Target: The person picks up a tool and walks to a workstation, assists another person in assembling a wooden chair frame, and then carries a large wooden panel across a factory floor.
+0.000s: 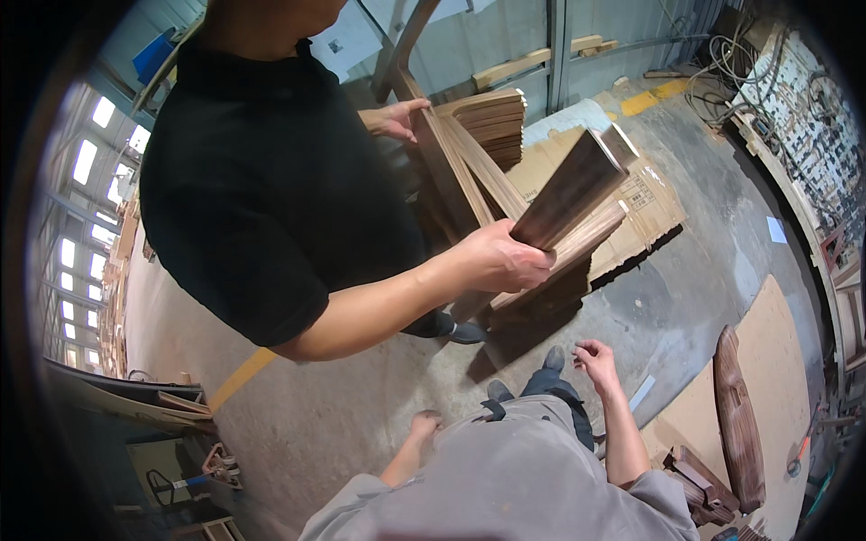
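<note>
My left hand (427, 422) hangs low beside my grey apron (505, 469), its fingers turned under and mostly hidden. On the other side my right hand (594, 362) is raised in front of me, fingers loosely bent and apart, with nothing visible in it. Neither hand touches any wood. Facing me, a co-worker in a black shirt (271, 189) grips a dark brown wooden board (573, 194) in one hand. The co-worker's other hand (397, 120) rests on a long brown wooden frame piece (442, 158).
Stacked brown wooden parts (492, 122) and a flattened cardboard sheet (649, 203) lie beyond the co-worker. At right, a long dark wooden piece (740, 424) lies on a tan board (776, 361). Cables (735, 59) hang at the back right. A tool with a blue handle (185, 482) is at lower left.
</note>
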A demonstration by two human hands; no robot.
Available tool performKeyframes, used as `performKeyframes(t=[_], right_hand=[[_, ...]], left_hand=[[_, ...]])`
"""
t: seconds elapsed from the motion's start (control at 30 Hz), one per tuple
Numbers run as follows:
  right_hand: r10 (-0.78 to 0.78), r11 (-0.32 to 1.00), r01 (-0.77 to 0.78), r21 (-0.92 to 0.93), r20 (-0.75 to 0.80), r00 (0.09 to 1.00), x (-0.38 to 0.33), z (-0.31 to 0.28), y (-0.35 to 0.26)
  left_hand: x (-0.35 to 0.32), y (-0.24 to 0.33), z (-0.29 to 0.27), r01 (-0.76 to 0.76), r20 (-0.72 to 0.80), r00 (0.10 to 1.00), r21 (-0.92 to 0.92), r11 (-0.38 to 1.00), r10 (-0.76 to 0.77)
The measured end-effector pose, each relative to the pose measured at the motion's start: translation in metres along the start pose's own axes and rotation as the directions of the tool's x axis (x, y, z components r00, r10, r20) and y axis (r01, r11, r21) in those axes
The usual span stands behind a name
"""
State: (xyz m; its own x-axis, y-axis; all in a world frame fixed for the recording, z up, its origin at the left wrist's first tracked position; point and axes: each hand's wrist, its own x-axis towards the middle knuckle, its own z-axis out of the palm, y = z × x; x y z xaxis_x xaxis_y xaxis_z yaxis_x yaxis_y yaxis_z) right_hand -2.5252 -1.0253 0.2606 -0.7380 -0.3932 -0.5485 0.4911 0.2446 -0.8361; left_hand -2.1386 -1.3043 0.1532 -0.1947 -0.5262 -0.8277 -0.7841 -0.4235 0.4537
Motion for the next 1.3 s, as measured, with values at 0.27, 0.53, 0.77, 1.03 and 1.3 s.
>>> performKeyframes(t=[0.27, 0.53, 0.77, 1.03, 1.3], right_hand=[[-0.088, 0.996, 0.087, 0.024, 0.011, 0.996, -0.014, 0.006, 0.008], [-0.113, 0.992, 0.111, -0.055, -0.017, 0.994, -0.016, 0.003, 0.012], [-0.129, 0.979, 0.117, -0.165, -0.061, 0.99, -0.022, -0.008, 0.033], [-0.153, 0.966, 0.139, -0.219, -0.048, 0.987, -0.022, -0.005, 0.029], [-0.17, 0.907, 0.163, -0.388, 0.017, 0.985, -0.024, 0.011, 0.029]], left_hand=[[0.008, -0.016, -0.003, -0.066, 0.027, 0.998, 0.086, 0.994, 0.064], [0.01, -0.026, 0.0, -0.111, -0.008, 0.993, 0.345, 0.932, 0.121], [0.029, -0.043, 0.001, -0.163, 0.038, 0.987, 0.341, 0.926, 0.159], [0.039, -0.05, 0.005, -0.183, 0.045, 0.983, 0.31, 0.933, 0.178], [0.056, -0.07, 0.002, -0.203, 0.069, 0.979, 0.23, 0.952, 0.193]])
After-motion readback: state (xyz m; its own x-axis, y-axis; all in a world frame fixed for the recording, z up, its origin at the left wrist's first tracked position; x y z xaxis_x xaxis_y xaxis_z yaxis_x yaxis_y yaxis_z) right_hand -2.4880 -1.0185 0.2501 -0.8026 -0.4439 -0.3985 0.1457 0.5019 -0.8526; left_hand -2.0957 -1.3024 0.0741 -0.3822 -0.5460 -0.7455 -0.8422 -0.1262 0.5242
